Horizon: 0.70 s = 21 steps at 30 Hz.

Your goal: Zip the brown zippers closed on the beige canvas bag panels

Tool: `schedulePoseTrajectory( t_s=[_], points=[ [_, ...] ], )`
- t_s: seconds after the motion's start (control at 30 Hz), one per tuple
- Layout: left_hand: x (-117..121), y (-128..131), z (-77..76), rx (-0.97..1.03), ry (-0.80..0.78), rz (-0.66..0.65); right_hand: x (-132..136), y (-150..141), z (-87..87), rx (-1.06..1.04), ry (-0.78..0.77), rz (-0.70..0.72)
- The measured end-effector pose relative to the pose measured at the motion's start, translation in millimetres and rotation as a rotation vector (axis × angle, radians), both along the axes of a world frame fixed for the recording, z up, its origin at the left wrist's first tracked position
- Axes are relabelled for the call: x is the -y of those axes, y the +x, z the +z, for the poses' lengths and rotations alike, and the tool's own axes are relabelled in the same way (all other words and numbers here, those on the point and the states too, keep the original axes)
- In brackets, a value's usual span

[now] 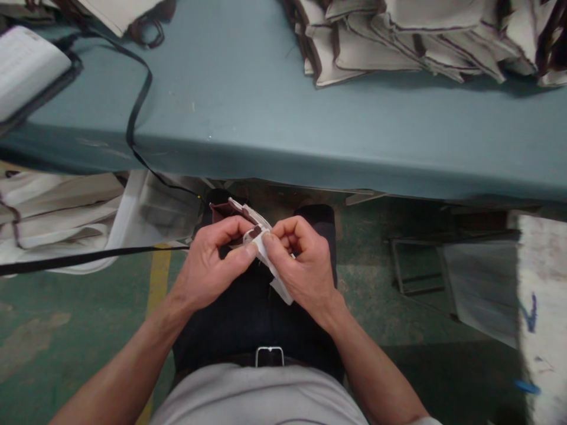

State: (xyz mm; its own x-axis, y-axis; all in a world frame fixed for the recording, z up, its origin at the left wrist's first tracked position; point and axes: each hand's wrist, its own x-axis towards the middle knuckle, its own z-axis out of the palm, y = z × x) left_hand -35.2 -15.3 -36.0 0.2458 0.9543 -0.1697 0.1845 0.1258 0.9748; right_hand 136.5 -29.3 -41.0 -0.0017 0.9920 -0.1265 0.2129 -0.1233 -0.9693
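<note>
Above my lap, my left hand (212,260) and my right hand (303,257) pinch a sewn cloth piece (280,289) between thumbs and fingers. The cloth is white with dark brown parts; a brown edge shows beyond my left fingers, and a white end hangs below my right thumb. My fingers cover much of it, so I cannot tell its full shape. Both hands are closed and close together, with the thumbs nearly meeting. A black strap (101,255) runs from the left edge to near my left wrist.
Ahead is a table with a blue-green cover (248,118). Cream cloth pieces with dark edging (398,41) are piled at its back right. A white device (31,71) and black cord (140,97) lie left. A white bin (128,218) holds cloth. A marked white board (543,313) stands right.
</note>
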Motion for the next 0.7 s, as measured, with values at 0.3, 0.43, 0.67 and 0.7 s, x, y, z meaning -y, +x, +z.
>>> schedulePoseTrajectory(
  t_s=[0.3,0.43,0.67,0.7],
  points=[
    [-3,9,3.4,-0.059,0.029,0.064,0,0,-0.8,-0.013,-0.003,0.005],
    [-2,10,4.1,-0.091,0.055,0.088,1,-1,-1.3,-0.036,-0.017,0.005],
    [0,14,0.9,-0.09,0.092,0.153,1,-4,-0.9,-0.07,-0.04,0.003],
    [1,14,0.7,-0.086,0.097,0.158,1,-4,-0.7,-0.077,-0.043,0.003]
  ],
)
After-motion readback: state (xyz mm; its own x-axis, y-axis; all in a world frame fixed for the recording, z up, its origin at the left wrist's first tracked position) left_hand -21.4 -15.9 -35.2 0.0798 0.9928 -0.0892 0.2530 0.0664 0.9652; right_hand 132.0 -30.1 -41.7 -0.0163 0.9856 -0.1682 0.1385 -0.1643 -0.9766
